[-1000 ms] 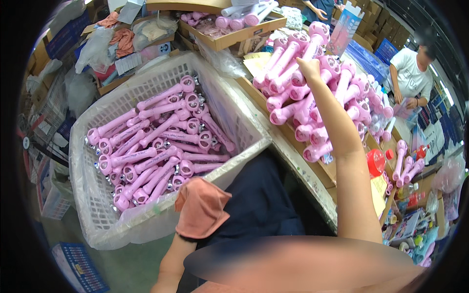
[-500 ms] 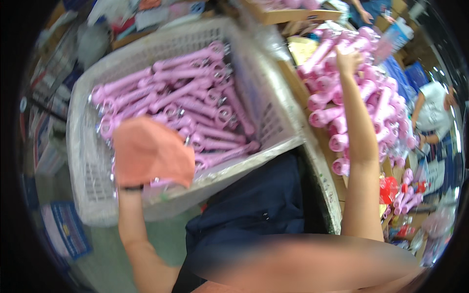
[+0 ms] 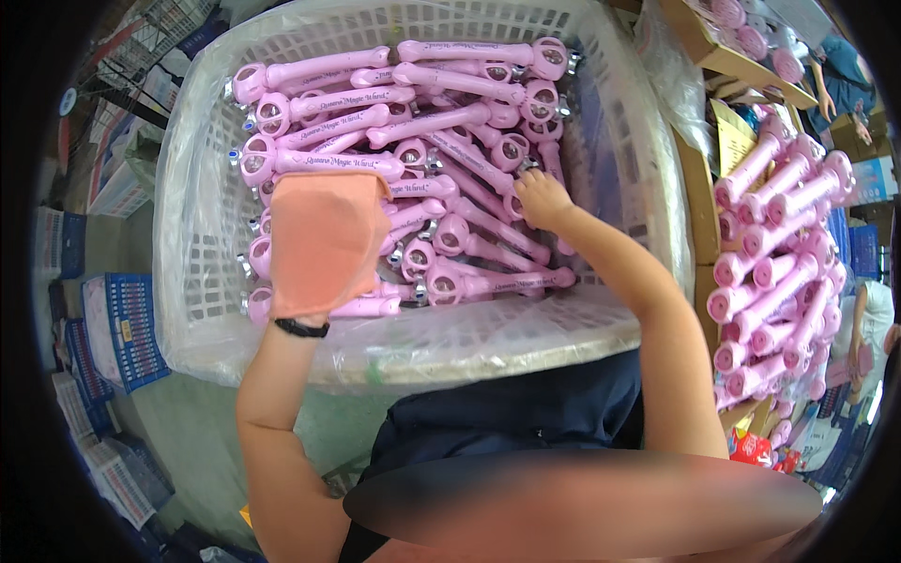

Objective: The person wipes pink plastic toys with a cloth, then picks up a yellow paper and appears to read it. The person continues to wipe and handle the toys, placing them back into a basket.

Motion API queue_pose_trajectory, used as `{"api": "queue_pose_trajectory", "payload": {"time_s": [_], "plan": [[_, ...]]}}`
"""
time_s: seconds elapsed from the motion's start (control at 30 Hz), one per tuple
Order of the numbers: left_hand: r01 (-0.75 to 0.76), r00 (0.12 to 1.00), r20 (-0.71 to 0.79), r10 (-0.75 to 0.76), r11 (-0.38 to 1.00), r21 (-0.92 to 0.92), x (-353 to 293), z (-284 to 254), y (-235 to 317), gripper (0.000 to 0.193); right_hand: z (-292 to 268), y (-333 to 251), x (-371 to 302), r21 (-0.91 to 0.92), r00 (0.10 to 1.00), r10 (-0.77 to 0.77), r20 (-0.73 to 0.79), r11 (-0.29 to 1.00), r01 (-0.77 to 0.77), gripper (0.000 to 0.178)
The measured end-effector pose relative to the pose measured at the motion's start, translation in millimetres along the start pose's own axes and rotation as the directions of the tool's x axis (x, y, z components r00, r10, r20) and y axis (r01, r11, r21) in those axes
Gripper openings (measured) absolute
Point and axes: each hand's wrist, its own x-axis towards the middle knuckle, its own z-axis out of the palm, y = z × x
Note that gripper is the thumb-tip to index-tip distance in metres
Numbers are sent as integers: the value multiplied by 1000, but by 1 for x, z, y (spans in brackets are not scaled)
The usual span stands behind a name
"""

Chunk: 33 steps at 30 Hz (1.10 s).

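Observation:
A salmon-orange cloth [image 3: 328, 244] covers my left hand [image 3: 302, 317], hiding its fingers, over the near left part of a heap of pink toy wands [image 3: 328, 127]. Whether a wand lies in its grip under the cloth cannot be seen. My right hand [image 3: 542, 201] reaches into the right part of the heap, its fingers curled on the round head of a pink toy wand [image 3: 514, 202]. The wands have ring-shaped heads with silvery or blue tips and lie in a white plastic basket [image 3: 648, 291] lined with clear film.
To the right, more pink wands [image 3: 779, 272] are piled in a cardboard box [image 3: 704, 192]. Another box [image 3: 741, 52] stands behind it. Other people's arms [image 3: 826, 89] show at the far right. Blue crates [image 3: 131, 328] stand on the floor at left.
My right hand has come from the pile at right into the basket. The view has shifted, so basket and wands sit further right. My left hand stays under the cloth above the basket.

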Motion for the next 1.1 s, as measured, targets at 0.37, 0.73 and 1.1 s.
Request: {"api": "queue_pose_trajectory", "payload": {"time_s": [0.37,0.73,1.1], "plan": [[-68,997,66,43,892,447,55,-14,31,21,89,-13,65,174,767,568,297,758,-629,84],[-524,849,184,495,746,412,23,-4,25,32,-68,2,-36,709,794,102,599,391,-586,45],[-431,813,284,508,854,-293,6,13,169,32,-225,-64,-176,94,840,-140,-524,971,220,55]]}}
